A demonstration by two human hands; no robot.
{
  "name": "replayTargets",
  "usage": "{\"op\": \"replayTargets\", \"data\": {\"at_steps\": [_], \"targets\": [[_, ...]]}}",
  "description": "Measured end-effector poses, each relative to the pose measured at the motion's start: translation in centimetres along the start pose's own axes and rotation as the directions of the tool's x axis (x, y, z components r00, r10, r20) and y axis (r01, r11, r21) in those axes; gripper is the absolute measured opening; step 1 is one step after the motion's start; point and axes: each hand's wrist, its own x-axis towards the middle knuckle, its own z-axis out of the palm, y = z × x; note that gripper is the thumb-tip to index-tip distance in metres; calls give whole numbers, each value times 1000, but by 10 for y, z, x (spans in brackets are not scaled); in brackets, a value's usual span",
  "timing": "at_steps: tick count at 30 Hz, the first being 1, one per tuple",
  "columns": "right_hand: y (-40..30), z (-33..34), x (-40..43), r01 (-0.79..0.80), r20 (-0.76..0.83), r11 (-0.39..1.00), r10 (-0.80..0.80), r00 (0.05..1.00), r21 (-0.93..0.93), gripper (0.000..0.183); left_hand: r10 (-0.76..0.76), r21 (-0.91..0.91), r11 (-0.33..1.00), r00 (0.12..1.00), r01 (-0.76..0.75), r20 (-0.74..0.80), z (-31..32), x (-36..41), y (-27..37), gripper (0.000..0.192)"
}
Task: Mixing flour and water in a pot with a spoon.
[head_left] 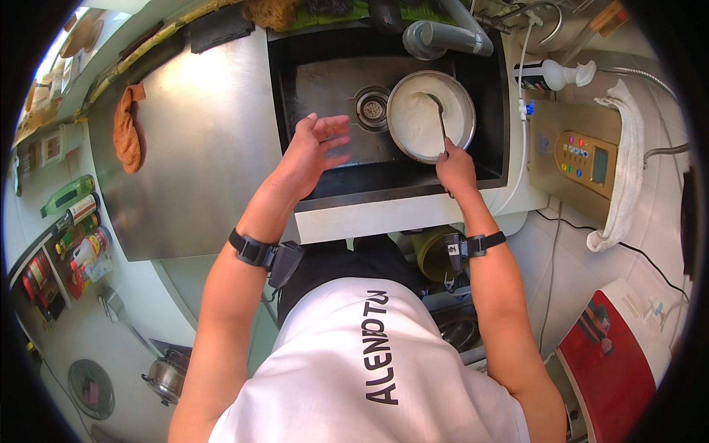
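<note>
A round metal bowl (472, 111) stands in the dark sink (332, 77), right of the drain strainer (372, 108). White material (415, 130) fills much of the bowl; I cannot tell whether it is liquid or powder. My right hand (457, 169) grips the handle of a dark long-handled utensil (441, 119), whose head dips into the white contents. Over the sink's left front edge, my left hand (321, 147) is raised with its fingers apart and nothing in it. Its fingertips are slightly blurred.
A grey faucet (443, 39) juts over the sink's back right. An orange cloth (130, 130) lies on the steel counter (205, 155) to the left. A white spray bottle (554, 75) and a gold appliance with buttons (587, 155) stand right of the sink. Several bottles (83, 216) line the left side.
</note>
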Motion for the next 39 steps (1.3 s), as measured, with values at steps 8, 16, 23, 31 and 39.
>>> {"op": "replayTargets", "data": {"at_steps": [8,16,23,31,39], "targets": [[-2,-7,2,1,2,998,-1,1000,-67,48,31,-35,999,999,-31,-16,-11,-24,-5,66],[9,-4,3,31,-73,999,-34,997,-42,47,64,-59,996,998,-65,-17,-10,-32,-6,66],[-6,-18,-11,-76,16,984,74,997,163,47,60,-49,997,997,-62,-47,-13,-38,-8,66],[3,-21,-11,-68,28,954,62,998,293,47,50,-62,997,997,-54,-64,-10,-34,-15,64],[5,-23,-8,-172,104,896,141,985,410,46,41,-65,997,997,-46,-69,-10,-25,-21,64]]}}
